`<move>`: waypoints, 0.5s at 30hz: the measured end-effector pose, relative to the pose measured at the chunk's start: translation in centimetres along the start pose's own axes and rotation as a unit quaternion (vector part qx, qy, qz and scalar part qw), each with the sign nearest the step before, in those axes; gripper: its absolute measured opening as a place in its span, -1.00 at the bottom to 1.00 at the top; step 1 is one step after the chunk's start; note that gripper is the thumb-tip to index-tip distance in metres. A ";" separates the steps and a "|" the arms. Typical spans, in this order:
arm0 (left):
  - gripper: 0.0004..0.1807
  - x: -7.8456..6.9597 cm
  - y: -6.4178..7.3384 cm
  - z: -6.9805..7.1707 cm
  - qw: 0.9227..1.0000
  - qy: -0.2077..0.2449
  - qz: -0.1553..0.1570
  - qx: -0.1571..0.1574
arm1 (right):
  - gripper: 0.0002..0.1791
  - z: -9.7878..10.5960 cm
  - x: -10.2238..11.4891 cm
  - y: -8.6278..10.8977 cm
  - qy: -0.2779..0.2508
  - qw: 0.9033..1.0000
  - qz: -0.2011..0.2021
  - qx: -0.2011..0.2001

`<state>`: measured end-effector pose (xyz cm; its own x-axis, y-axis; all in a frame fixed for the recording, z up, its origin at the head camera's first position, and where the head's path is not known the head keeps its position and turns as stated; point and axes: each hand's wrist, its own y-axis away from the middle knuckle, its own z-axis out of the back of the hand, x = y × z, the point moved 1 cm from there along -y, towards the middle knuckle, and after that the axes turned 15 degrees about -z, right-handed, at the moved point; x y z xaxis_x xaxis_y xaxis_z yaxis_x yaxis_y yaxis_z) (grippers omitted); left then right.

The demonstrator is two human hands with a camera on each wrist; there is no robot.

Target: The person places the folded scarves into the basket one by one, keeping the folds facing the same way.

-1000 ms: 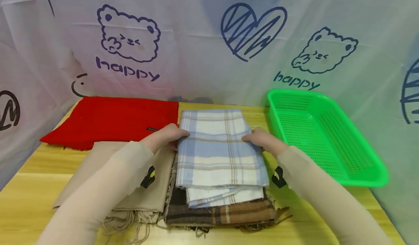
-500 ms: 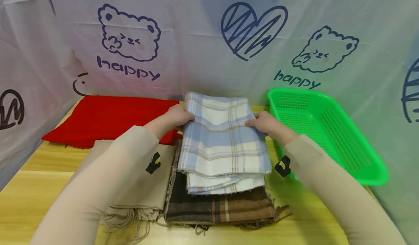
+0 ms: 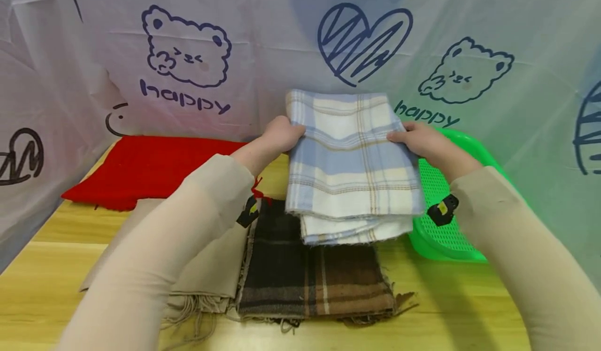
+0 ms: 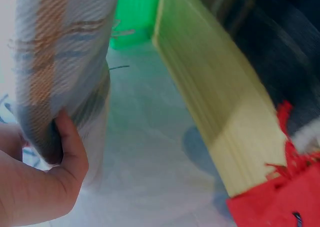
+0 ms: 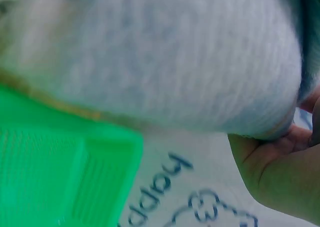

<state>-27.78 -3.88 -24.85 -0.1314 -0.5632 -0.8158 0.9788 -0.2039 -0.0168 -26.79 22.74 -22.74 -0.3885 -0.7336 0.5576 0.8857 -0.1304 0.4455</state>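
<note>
A folded blue and white plaid scarf [image 3: 347,158] hangs in the air between both hands, its lower layers drooping toward me. My left hand [image 3: 281,134] pinches its left edge, thumb on top; the left wrist view shows the left hand [image 4: 50,177] with the cloth's fold between thumb and fingers. At the opposite edge my right hand [image 3: 420,140] grips the scarf, thumb on top and the other fingers underneath. Below lies a folded dark brown plaid scarf [image 3: 286,267] with fringe. Behind the right hand and partly covered stands a green plastic basket [image 3: 451,246].
A red folded cloth [image 3: 155,168] lies at the back left of the wooden table [image 3: 51,257]. In front of it is a beige fringed scarf [image 3: 211,267], partly hidden by my left sleeve. A printed curtain [image 3: 267,43] hangs behind the table.
Both hands have lifted the blue and white scarf off the brown plaid one. They have carried it up, away from me and rightward, partly over the basket's left side.
</note>
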 end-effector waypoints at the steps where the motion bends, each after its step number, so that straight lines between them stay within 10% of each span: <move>1: -0.48 -0.6 -0.2 -0.3 1.000 0.003 -0.002 -0.001 | -0.34 0.7 -0.3 0.0 0.004 1.000 0.001 -0.006; 15: -0.52 -7.4 -2.1 -7.6 0.995 0.074 -0.045 -0.051 | -0.27 8.7 -6.0 0.3 0.034 0.996 -0.008 -0.084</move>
<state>-27.67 6.77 -23.15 -0.2016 -0.4217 -0.8840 0.9761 -0.1613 -0.1457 -26.43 32.91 -19.91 -0.3896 -0.7735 0.4999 0.9119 -0.2480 0.3269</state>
